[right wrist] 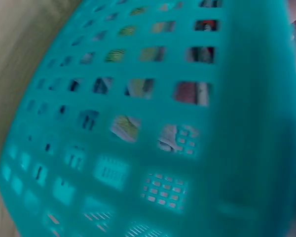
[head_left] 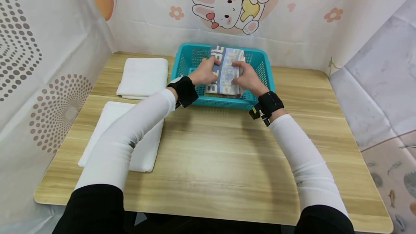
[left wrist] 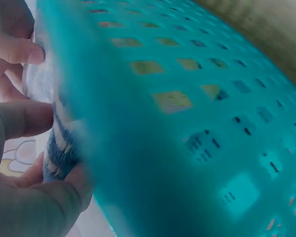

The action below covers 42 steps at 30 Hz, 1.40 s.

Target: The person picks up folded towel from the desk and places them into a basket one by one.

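Note:
A folded blue-and-white patterned towel [head_left: 226, 82] is in the turquoise plastic basket [head_left: 214, 101] at the back of the table. My left hand [head_left: 205, 72] grips its left edge, and my right hand [head_left: 248, 78] holds the right edge, thumb and fingers spread along it. In the left wrist view, the fingers and thumb of the left hand [left wrist: 32, 202] pinch the towel's edge [left wrist: 61, 148] just beyond the basket wall [left wrist: 138, 148]. The basket's perforated side [right wrist: 251, 123] fills most of the right wrist view and hides nearly all of the right hand there.
Two folded white towels lie left of the basket, one farther back [head_left: 146, 75] and one nearer [head_left: 146, 149], partly under the left forearm. The wooden table [head_left: 208, 161] reaches back to a printed curtain [head_left: 146, 35]. Black camera straps [head_left: 270, 103] circle both wrists.

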Tool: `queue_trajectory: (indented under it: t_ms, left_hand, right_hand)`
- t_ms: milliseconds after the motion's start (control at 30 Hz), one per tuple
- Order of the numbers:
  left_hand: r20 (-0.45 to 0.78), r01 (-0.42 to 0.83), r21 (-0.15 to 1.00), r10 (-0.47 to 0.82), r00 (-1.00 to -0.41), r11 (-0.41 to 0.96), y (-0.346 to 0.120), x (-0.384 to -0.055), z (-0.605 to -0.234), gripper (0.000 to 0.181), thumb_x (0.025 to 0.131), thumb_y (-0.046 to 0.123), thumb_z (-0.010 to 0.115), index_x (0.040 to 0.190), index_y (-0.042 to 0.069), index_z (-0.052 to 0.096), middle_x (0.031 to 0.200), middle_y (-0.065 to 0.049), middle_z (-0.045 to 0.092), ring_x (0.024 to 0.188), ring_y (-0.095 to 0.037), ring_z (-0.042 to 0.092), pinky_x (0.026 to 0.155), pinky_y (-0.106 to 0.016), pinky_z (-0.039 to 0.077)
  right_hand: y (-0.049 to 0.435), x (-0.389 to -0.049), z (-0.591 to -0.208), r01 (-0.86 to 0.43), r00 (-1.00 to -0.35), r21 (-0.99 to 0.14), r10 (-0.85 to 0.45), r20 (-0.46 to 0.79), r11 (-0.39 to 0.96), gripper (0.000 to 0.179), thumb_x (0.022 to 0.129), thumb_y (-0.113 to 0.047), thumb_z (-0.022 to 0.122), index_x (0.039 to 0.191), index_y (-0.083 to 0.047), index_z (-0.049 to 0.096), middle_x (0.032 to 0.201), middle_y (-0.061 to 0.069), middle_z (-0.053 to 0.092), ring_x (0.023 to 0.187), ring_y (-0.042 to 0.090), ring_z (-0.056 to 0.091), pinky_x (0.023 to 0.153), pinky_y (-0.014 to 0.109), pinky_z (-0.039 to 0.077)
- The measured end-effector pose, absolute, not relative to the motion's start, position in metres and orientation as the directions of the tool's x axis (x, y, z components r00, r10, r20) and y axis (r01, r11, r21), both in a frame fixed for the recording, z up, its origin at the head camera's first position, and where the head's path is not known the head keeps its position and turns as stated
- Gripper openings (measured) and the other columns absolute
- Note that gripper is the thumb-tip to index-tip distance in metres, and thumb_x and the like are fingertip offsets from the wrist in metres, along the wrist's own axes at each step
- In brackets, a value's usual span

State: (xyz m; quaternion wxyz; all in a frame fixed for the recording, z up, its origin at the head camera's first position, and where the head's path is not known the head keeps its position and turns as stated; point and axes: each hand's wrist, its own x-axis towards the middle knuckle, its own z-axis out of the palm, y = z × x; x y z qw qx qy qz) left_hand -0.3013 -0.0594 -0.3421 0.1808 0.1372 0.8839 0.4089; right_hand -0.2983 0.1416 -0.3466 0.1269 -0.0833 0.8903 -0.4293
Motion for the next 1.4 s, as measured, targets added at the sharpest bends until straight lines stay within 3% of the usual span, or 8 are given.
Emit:
queue_trajectory:
  t_ms: [500,633,800,900,1033,1200,1300,1400]
  left_hand:
    - [-0.292,0.105,0.695,0.413,-0.863,0.711,-0.051,-0.310,-0.364,0.054,0.101,0.001,0.049,0.150,0.010,0.028,0.155,-0.019,0.019,0.120,-0.025,0.032,0.083,-0.036,0.026]
    - [-0.312,0.100,0.677,0.408,-0.858,0.729,-0.053,-0.313,-0.369,0.054,0.102,0.001,0.048,0.151,0.011,0.026,0.157,-0.018,0.017,0.127,-0.025,0.032,0.084,-0.037,0.025]
    - [-0.304,0.114,0.671,0.413,-0.859,0.732,-0.056,-0.313,-0.373,0.055,0.101,-0.002,0.047,0.151,0.009,0.026,0.157,-0.019,0.018,0.128,-0.028,0.031,0.084,-0.038,0.025]
    - [-0.295,0.127,0.667,0.416,-0.860,0.734,-0.057,-0.312,-0.374,0.056,0.101,-0.002,0.047,0.151,0.009,0.026,0.156,-0.021,0.018,0.128,-0.030,0.032,0.084,-0.038,0.025]
    - [-0.287,0.145,0.652,0.420,-0.861,0.744,-0.056,-0.312,-0.378,0.055,0.102,0.000,0.048,0.151,0.009,0.026,0.155,-0.022,0.020,0.133,-0.032,0.030,0.085,-0.038,0.028]
    - [-0.307,0.127,0.653,0.415,-0.857,0.747,-0.054,-0.311,-0.383,0.056,0.102,0.000,0.046,0.153,0.011,0.027,0.157,-0.020,0.018,0.138,-0.031,0.028,0.087,-0.039,0.029]
    - [-0.318,0.140,0.636,0.424,-0.848,0.759,-0.056,-0.313,-0.384,0.053,0.103,0.002,0.042,0.154,0.010,0.027,0.158,-0.023,0.016,0.131,-0.029,0.036,0.085,-0.040,0.029]
    - [-0.263,0.225,0.577,0.439,-0.859,0.785,-0.058,-0.329,-0.410,0.051,0.105,0.010,0.041,0.154,0.016,0.028,0.161,-0.020,0.008,0.134,-0.031,0.034,0.087,-0.035,0.031]
  right_hand:
    - [0.144,-0.300,-0.369,-0.065,-0.933,-0.767,-0.311,-0.180,0.638,0.069,0.089,0.009,0.057,0.153,-0.004,0.032,0.158,0.017,0.031,0.141,0.034,0.033,0.103,0.046,0.040]
    - [0.141,-0.301,-0.371,-0.080,-0.927,-0.745,-0.325,-0.190,0.663,0.071,0.089,0.009,0.056,0.154,-0.005,0.030,0.159,0.018,0.030,0.122,0.032,0.044,0.081,0.041,0.038]
    - [0.139,-0.301,-0.370,-0.086,-0.926,-0.712,-0.319,-0.200,0.697,0.074,0.088,0.010,0.055,0.156,-0.007,0.029,0.152,0.021,0.040,0.073,0.025,0.043,0.065,0.037,0.034]
    - [0.139,-0.301,-0.372,-0.077,-0.924,-0.704,-0.315,-0.215,0.706,0.076,0.087,0.011,0.055,0.156,-0.008,0.030,0.132,0.024,0.058,0.052,0.020,0.032,0.057,0.035,0.034]
    - [0.139,-0.302,-0.375,-0.085,-0.925,-0.670,-0.308,-0.222,0.738,0.076,0.084,0.013,0.055,0.154,-0.004,0.032,0.098,0.023,0.067,0.046,0.014,0.030,0.053,0.031,0.033]
    - [0.139,-0.300,-0.380,-0.122,-0.925,-0.575,-0.303,-0.230,0.809,0.072,0.084,0.009,0.055,0.152,0.000,0.034,0.089,0.025,0.064,0.055,0.022,0.042,0.057,0.032,0.035]
    - [0.140,-0.298,-0.380,-0.125,-0.920,-0.518,-0.295,-0.260,0.846,0.069,0.088,0.002,0.056,0.153,0.000,0.032,0.124,0.036,0.054,0.099,0.037,0.057,0.071,0.038,0.041]
    - [0.139,-0.295,-0.379,-0.143,-0.920,-0.474,-0.293,-0.260,0.869,0.065,0.092,-0.002,0.055,0.152,0.002,0.032,0.152,0.034,0.027,0.141,0.044,0.027,0.089,0.046,0.044]
